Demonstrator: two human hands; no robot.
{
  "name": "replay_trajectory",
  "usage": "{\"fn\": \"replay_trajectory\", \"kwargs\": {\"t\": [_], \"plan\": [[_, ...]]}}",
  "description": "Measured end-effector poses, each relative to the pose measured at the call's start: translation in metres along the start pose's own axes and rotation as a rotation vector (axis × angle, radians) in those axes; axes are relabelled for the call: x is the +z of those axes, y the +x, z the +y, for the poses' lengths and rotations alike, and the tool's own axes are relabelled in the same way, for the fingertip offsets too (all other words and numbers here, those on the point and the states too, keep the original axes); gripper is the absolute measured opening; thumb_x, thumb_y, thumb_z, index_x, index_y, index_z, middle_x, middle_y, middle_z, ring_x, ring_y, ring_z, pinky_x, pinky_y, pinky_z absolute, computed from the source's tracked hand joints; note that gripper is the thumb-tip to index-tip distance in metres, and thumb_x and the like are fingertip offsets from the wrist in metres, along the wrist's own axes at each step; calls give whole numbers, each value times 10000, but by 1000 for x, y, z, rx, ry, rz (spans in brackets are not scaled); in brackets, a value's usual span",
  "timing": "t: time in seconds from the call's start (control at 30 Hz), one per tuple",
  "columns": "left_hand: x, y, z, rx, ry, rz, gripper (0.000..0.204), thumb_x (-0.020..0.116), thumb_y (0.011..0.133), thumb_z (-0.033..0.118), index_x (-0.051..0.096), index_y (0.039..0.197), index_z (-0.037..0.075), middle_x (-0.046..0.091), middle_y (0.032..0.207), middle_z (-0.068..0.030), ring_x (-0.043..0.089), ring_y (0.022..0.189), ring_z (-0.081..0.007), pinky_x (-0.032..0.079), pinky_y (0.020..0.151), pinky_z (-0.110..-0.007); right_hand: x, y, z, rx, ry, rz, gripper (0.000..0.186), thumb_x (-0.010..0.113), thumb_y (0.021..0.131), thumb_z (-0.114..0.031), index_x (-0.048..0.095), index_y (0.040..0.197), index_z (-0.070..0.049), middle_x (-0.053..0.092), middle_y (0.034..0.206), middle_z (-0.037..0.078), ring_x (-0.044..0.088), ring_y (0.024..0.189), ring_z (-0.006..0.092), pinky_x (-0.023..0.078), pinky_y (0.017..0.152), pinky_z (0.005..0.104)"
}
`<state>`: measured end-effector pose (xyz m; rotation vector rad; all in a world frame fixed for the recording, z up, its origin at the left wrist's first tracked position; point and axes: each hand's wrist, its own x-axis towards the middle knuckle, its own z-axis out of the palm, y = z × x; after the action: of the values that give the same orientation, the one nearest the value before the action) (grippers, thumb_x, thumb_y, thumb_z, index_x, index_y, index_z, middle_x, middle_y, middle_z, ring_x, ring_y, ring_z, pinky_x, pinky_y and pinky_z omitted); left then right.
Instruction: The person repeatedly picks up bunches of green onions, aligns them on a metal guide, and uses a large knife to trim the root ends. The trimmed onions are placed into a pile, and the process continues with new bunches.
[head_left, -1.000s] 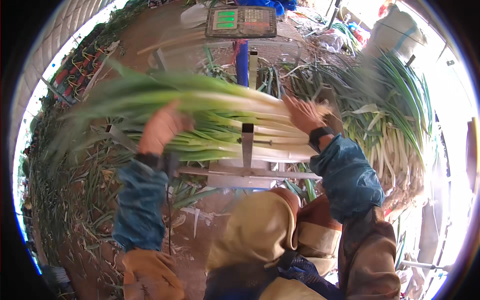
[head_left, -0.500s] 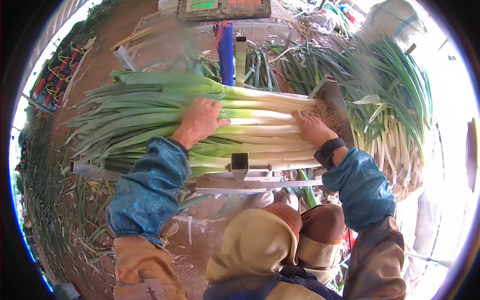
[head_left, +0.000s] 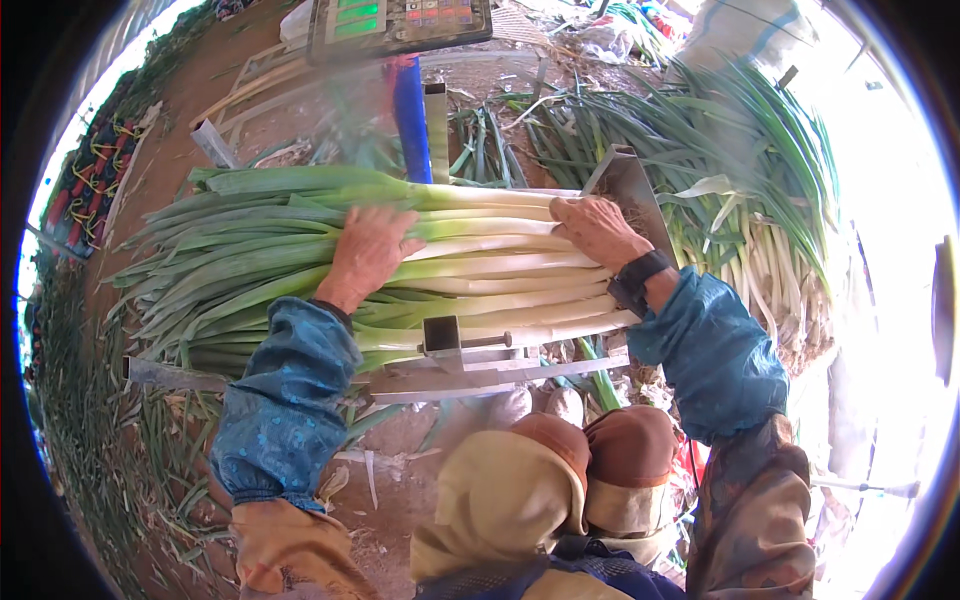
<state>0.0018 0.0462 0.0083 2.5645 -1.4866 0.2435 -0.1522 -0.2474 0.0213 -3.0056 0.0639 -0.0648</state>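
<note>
A thick layer of long green onions (head_left: 480,268) lies across a metal frame (head_left: 500,378), leaves to the left and white shanks to the right. My left hand (head_left: 368,250) rests on top where the green turns white, fingers spread and slightly blurred. Toward the root end, my right hand (head_left: 600,232) has its fingers curled over the far white stalks; its wrist wears a dark band. The right hand hides part of the roots, which sit near the frame's metal end plate (head_left: 630,190).
Beyond the frame, a scale (head_left: 400,25) with a lit green display sits on a blue post (head_left: 412,120). A large heap of green onions (head_left: 740,190) lies at the right, with a white sack (head_left: 750,35) behind. Square metal posts (head_left: 441,335) rise from the frame. Leaf scraps litter the floor.
My right hand has moved toward the far stalks, its fingers going from laid out to curled. My left hand still rests on the stalks. The whole view has shifted slightly.
</note>
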Motion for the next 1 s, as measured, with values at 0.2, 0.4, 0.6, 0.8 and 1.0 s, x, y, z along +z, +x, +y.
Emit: {"fn": "replay_trajectory", "kwargs": {"t": [0.2, 0.4, 0.6, 0.8, 1.0], "plan": [[4, 0, 0, 10, 12, 22, 383, 552, 842, 394, 547, 1137, 150, 575, 1023, -89, 506, 1013, -269, 305, 949, -486, 6, 8, 6, -133, 55, 21, 183, 623, 742, -180, 552, 894, -106, 567, 888, 104, 565, 865, 320, 444, 688, 433], [-1, 5, 6, 14, 127, 17, 396, 558, 847, 331, 516, 1220, 206, 546, 1104, -91, 486, 1021, -276, 337, 914, -455, 10, 29, 7, 26, -122, 24, 151, 582, 775, -228, 646, 859, -120, 636, 858, 111, 615, 829, 301, 470, 691, 434], [-5, 21, 2, 25, 90, -127, 386, 541, 858, 316, 517, 1230, 217, 528, 1127, -104, 472, 1035, -292, 349, 906, -454, 33, 22, 3, 153, 36, -26, 243, 548, 798, -261, 667, 792, -49, 640, 817, 175, 613, 805, 355, 478, 721, 462], [-6, 18, -3, 27, 54, -226, 416, 529, 864, 369, 513, 1249, 211, 548, 1114, -114, 465, 1037, -297, 341, 905, -455, 31, -7, -38, -119, 61, 166, 167, 544, 813, -196, 566, 926, -76, 577, 938, 117, 568, 881, 349, 461, 734, 455], [-17, 13, 4, 42, 80, -262, 616, 596, 795, 460, 440, 1310, 161, 469, 1249, -143, 394, 1170, -343, 302, 973, -521, 28, 10, -30, -75, 34, -28, 168, 557, 806, -187, 551, 948, -97, 598, 932, 110, 592, 877, 313, 461, 727, 448]]}}
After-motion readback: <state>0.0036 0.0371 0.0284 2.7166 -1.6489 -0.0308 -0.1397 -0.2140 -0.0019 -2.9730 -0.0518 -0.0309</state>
